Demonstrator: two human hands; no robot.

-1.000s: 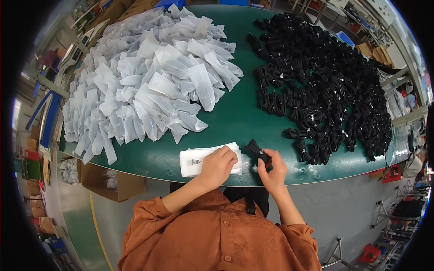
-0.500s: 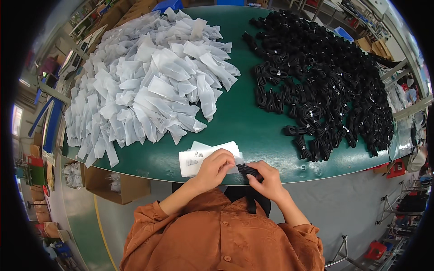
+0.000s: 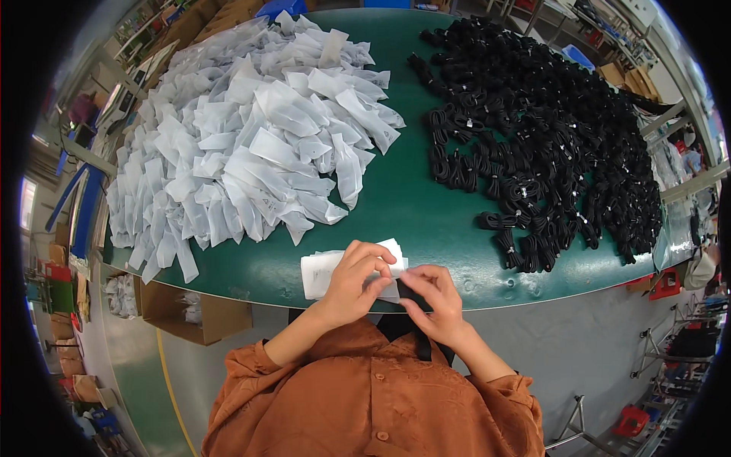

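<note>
At the near edge of a smooth, glossy green table (image 3: 381,213), a person in a silky rust-coloured shirt (image 3: 365,396) with round buttons works beside a stack of flat white pouches (image 3: 315,277). The stack is the landmark here: thin, papery rectangles, slightly fanned, with faint print.

The left hand (image 3: 352,282) lies over the right part of the stack, its fingers curled and its thumb apart from them. A translucent pouch (image 3: 388,292) reaches out past the stack's right side, under these fingers; whether they pinch its film is unclear. The right hand (image 3: 435,302), just right of the stack, has its thumb and forefinger closed about a black bundle (image 3: 406,294), which lies at the pouch and is mostly hidden by the fingers.

Beyond the stack and to its left rises a broad heap of filled pouches (image 3: 251,145), milky, crinkled and bulging, with pointed corners. Beyond it to the right spread black cables (image 3: 544,145), matte loops tied into knobbly coils with small shiny metal ends. Below the stack's level, to the left, a brown cardboard box (image 3: 217,324) with stiff, flat walls holds more pale pouches (image 3: 191,308).
</note>
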